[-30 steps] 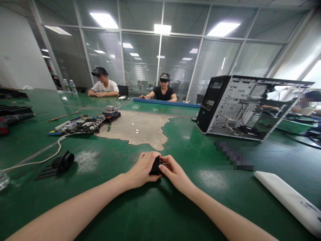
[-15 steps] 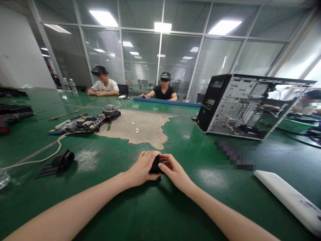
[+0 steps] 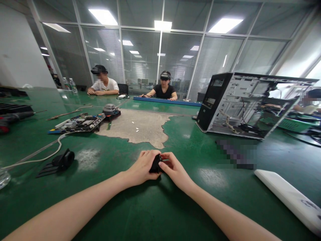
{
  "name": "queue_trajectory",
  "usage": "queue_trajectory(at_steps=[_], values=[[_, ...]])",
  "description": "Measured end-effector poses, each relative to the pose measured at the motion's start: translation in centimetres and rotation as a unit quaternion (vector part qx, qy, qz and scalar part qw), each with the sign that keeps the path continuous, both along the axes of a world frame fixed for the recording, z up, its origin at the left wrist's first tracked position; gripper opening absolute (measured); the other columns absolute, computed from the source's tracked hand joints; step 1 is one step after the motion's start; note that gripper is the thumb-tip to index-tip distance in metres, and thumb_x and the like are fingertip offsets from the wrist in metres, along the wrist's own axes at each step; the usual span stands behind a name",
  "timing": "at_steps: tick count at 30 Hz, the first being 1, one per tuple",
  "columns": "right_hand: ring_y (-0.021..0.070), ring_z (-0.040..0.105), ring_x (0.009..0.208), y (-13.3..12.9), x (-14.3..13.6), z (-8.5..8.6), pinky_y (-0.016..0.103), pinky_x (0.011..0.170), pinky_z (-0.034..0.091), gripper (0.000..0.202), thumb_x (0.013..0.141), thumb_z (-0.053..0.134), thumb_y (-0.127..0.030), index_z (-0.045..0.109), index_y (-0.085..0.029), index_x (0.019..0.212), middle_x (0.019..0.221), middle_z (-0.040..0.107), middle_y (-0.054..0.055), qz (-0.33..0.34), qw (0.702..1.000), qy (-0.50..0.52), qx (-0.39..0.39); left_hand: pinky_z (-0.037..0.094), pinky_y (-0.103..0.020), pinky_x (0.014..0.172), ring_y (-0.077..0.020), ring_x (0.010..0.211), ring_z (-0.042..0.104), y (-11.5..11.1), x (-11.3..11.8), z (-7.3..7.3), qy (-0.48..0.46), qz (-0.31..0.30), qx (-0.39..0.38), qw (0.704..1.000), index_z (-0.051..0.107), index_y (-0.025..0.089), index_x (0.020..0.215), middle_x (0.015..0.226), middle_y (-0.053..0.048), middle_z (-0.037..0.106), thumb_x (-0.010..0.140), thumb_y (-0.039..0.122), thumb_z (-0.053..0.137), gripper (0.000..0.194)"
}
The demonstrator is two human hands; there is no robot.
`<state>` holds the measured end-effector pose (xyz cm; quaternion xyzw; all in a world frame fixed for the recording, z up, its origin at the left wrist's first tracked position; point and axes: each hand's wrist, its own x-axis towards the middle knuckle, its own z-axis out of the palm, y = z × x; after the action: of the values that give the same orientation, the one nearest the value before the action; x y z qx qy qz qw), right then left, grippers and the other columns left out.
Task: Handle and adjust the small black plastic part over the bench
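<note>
A small black object (image 3: 154, 164) is held between my two hands above the green table (image 3: 120, 207), near the middle of the view. My left hand (image 3: 143, 168) wraps round its left side, with the thumb below and the fingers over the top. On the right side, the thumb and fingertips of my right hand (image 3: 173, 167) pinch the object's edge. Its details are too dark to tell, and my fingers cover part of it. A black plastic part with a round end (image 3: 65, 160) lies to the left of my left forearm.
An open computer case (image 3: 215, 103) stands at the right, behind a white slab (image 3: 286, 197). A circuit board (image 3: 82, 123) and a white cable (image 3: 59, 144) are at the left. Two people sit across the table beyond a blue bar (image 3: 165, 101); another is at the far right.
</note>
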<state>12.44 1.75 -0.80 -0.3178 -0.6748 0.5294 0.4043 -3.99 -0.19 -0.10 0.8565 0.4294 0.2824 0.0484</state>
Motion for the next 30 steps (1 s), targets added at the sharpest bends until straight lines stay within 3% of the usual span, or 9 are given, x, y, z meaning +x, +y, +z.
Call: queue_trajectory(at_steps=[5,11,18,22,26,30], values=[[0.0160,0.056,0.087,-0.33,0.25,0.23,0.032,0.076,0.047,0.021,0.075,0.058,-0.030,0.046,-0.021,0.091,0.090,0.054,0.002,0.018,1.000,-0.011,0.020,0.030,-0.037,0.086,-0.0228,0.098,0.047,-0.01,-0.08,-0.10,0.004,0.002,-0.001,1.000,0.030,0.022,0.115,0.107,-0.005,0.050,0.069,0.023,0.060,0.055],[0.0151,0.055,0.087,-0.38,0.31,0.22,0.026,0.066,0.047,0.016,0.076,0.057,-0.030,0.046,-0.021,0.084,0.089,0.052,0.000,0.005,1.000,0.014,0.019,0.031,-0.037,0.086,-0.0229,0.099,0.047,-0.12,-0.09,-0.09,0.000,-0.002,0.002,1.000,0.030,0.022,0.115,0.109,-0.006,0.050,0.071,0.026,0.060,0.054],[0.0144,0.055,0.082,-0.12,0.09,0.22,0.031,0.073,0.048,0.023,0.076,0.054,-0.026,0.045,-0.020,0.096,0.092,0.053,0.002,0.004,1.000,-0.023,0.000,0.030,-0.037,0.087,-0.0225,0.099,0.047,-0.05,-0.05,-0.05,-0.003,-0.003,0.001,1.000,0.030,0.022,0.115,0.109,-0.005,0.050,0.070,0.025,0.061,0.055],[0.0149,0.055,0.086,-0.57,0.31,0.40,0.030,0.075,0.047,0.019,0.077,0.054,-0.023,0.046,-0.020,0.094,0.090,0.054,0.002,0.022,0.999,-0.027,0.033,0.030,-0.037,0.086,-0.0226,0.098,0.047,-0.07,-0.09,0.02,0.001,-0.001,-0.005,1.000,0.030,0.021,0.115,0.108,-0.006,0.050,0.068,0.022,0.061,0.056],[0.0150,0.054,0.089,-0.74,0.31,0.34,0.027,0.072,0.048,0.012,0.079,0.053,-0.024,0.048,-0.021,0.089,0.093,0.051,0.002,-0.006,0.997,-0.020,0.077,0.031,-0.037,0.086,-0.0225,0.098,0.047,-0.11,-0.09,0.09,-0.001,-0.004,-0.005,1.000,0.031,0.022,0.114,0.108,-0.005,0.050,0.069,0.023,0.059,0.053],[0.0154,0.054,0.089,-0.41,0.14,0.07,0.027,0.068,0.049,0.016,0.079,0.053,-0.028,0.047,-0.022,0.093,0.096,0.051,0.002,-0.006,0.999,-0.014,0.043,0.031,-0.037,0.086,-0.0228,0.098,0.048,-0.09,-0.06,0.04,-0.005,0.000,-0.001,1.000,0.030,0.022,0.115,0.107,-0.005,0.051,0.070,0.026,0.060,0.054]])
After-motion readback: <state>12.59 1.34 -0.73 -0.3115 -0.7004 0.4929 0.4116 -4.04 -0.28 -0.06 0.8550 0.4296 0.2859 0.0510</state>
